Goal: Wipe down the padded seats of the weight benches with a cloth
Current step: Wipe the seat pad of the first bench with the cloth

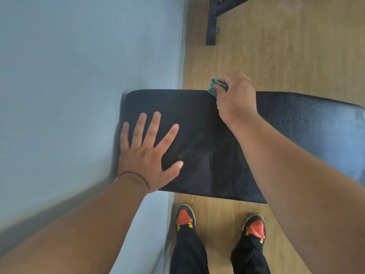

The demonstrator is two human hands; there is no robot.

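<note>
Head view: the right hand [236,99] grips a bunched green cloth [215,88] at the far edge of the black padded seat [207,135]. The left hand [148,151] lies flat, fingers spread, on the seat's left end beside the wall [79,76]. Best to draw the cloth nearward in overlapping strokes, pressing evenly, then shift right.

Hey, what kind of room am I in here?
Probably a gym or workout room: a black padded bench against a pale wall, a wood-look floor and a dark equipment frame behind it.
</note>
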